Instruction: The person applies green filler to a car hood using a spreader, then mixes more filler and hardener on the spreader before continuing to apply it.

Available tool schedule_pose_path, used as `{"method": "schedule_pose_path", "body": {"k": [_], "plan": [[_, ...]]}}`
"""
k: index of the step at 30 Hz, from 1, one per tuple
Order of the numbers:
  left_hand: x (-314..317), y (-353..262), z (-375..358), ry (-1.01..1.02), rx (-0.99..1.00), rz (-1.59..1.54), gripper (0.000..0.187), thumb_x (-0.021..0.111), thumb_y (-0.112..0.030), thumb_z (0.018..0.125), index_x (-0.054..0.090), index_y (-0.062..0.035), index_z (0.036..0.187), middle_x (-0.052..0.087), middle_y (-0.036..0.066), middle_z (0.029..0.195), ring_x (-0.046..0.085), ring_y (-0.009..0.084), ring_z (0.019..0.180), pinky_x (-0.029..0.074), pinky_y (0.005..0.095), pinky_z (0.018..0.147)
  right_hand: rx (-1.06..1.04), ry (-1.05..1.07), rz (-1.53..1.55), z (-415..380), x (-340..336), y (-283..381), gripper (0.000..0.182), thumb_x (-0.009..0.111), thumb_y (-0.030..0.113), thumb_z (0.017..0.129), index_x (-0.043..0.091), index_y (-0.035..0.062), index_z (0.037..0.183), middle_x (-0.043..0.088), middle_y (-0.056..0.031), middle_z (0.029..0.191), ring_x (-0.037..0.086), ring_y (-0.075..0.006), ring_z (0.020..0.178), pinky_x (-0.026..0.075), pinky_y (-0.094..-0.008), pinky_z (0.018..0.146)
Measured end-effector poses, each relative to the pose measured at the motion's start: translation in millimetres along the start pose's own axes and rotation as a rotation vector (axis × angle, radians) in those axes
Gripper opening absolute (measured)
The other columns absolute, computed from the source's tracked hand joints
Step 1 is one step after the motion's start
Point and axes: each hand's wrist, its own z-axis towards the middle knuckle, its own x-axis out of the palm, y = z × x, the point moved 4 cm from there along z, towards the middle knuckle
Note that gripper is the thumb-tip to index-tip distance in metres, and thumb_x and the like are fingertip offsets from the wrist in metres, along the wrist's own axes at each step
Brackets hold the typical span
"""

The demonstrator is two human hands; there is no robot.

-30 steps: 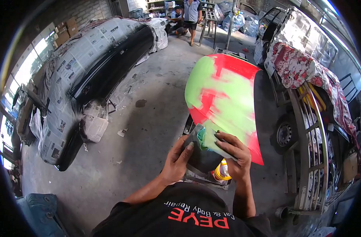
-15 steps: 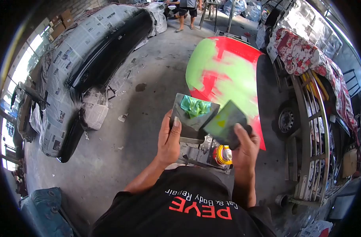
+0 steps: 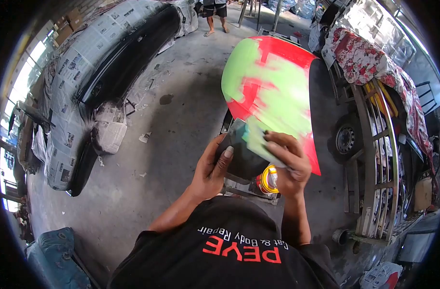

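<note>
Grey concrete floor [image 3: 119, 207], with a dark stain [image 3: 166, 99] and paper scraps [image 3: 145, 137], spreads below a far wall [image 3: 87, 6]; bright light fills openings [image 3: 36, 53] along the left.

Board [image 3: 244, 164] dark grey; paste [image 3: 245, 132] turquoise; panel [image 3: 273, 89] patchy lime-green and red; cloth [image 3: 355, 59] red-white floral.

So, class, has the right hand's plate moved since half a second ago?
Yes: judged against the yellow-rimmed can, the plate in the right hand has moved left, toward the left hand.
</note>
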Motion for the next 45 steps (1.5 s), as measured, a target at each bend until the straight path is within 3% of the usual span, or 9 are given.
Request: {"method": "schedule_pose_path", "body": {"k": [8,13,24,26,30,34,37,43,45], "plan": [[-7,-3,5,-0.159,0.127,0.073,0.039,0.049,-0.021,0.111,0.049,0.0030,0.142,0.063,0.008,0.123,0.054,0.0119,0.114,0.042,0.0263,0.101,0.019,-0.067,-0.723,3,-4,17,0.048,0.069,0.000,0.069,0.078,0.0077,0.115,0.067,-0.0127,0.106,0.061,-0.0313,0.098,0.048,-0.0419,0.086],[0,5,7,-0.174,0.241,0.229,0.038,0.045,-0.016,0.111,0.047,0.0056,0.142,0.064,0.018,0.123,0.061,0.0196,0.112,0.048,0.0334,0.097,0.010,0.150,-0.605,-13,43,24,0.068,0.068,0.000,0.059,0.074,0.0106,0.126,0.064,-0.0097,0.105,0.058,-0.0324,0.097,0.049,-0.0409,0.085],[6,-6,-3,-0.219,0.271,0.504,0.038,0.046,-0.017,0.110,0.048,0.0050,0.141,0.064,0.024,0.124,0.067,0.0302,0.110,0.051,0.0395,0.096,0.085,-0.045,-0.481,-10,32,18,0.071,0.063,-0.006,0.058,0.075,0.0110,0.125,0.062,-0.0115,0.108,0.056,-0.0312,0.095,0.048,-0.0412,0.085],[3,4,-2,-0.193,0.258,0.448,0.037,0.043,-0.013,0.110,0.047,0.0052,0.142,0.061,0.016,0.128,0.058,0.0208,0.119,0.045,0.0329,0.101,0.061,0.026,-0.490,-6,35,19,0.069,0.063,-0.006,0.058,0.076,0.0108,0.123,0.064,-0.0099,0.103,0.057,-0.0313,0.095,0.049,-0.0411,0.083],[1,0,-3,-0.247,0.301,0.401,0.036,0.046,-0.014,0.109,0.048,0.0058,0.140,0.064,0.026,0.121,0.067,0.0363,0.110,0.051,0.0391,0.094,0.088,-0.022,-0.466,-7,31,17,0.071,0.063,-0.007,0.059,0.075,0.0121,0.127,0.063,-0.0109,0.105,0.056,-0.0316,0.095,0.048,-0.0409,0.083],[-2,-1,-2,-0.277,0.337,0.497,0.034,0.044,-0.013,0.110,0.049,0.0055,0.139,0.065,0.022,0.119,0.065,0.0257,0.109,0.050,0.0354,0.094,0.039,0.103,-0.492,2,31,24,0.066,0.063,-0.008,0.060,0.077,0.0121,0.121,0.064,-0.0096,0.101,0.056,-0.0300,0.092,0.047,-0.0401,0.080],[-6,-8,-3,-0.255,0.222,0.227,0.032,0.046,-0.013,0.111,0.050,0.0052,0.138,0.064,0.010,0.119,0.058,0.0131,0.110,0.046,0.0277,0.096,-0.070,-0.062,-0.545,11,3,22,0.058,0.068,-0.004,0.062,0.080,0.0141,0.115,0.065,-0.0112,0.102,0.057,-0.0269,0.083,0.044,-0.0351,0.075],[10,-1,-3,-0.069,-0.035,-0.411,0.036,0.049,-0.017,0.111,0.049,0.0033,0.141,0.063,0.004,0.124,0.055,0.0088,0.114,0.042,0.0238,0.101,0.103,0.107,0.175,16,-1,-2,0.059,0.060,-0.017,0.068,0.077,0.0069,0.119,0.069,-0.0203,0.120,0.065,-0.0371,0.119,0.053,-0.0378,0.100],[3,-4,0,-0.082,-0.001,-0.308,0.037,0.049,-0.018,0.112,0.048,0.0029,0.142,0.063,0.005,0.125,0.055,0.0091,0.115,0.043,0.0243,0.101,0.129,0.134,0.043,14,-2,-9,0.057,0.059,-0.017,0.070,0.077,0.0067,0.119,0.069,-0.0192,0.122,0.066,-0.0352,0.118,0.053,-0.0376,0.100]]}}
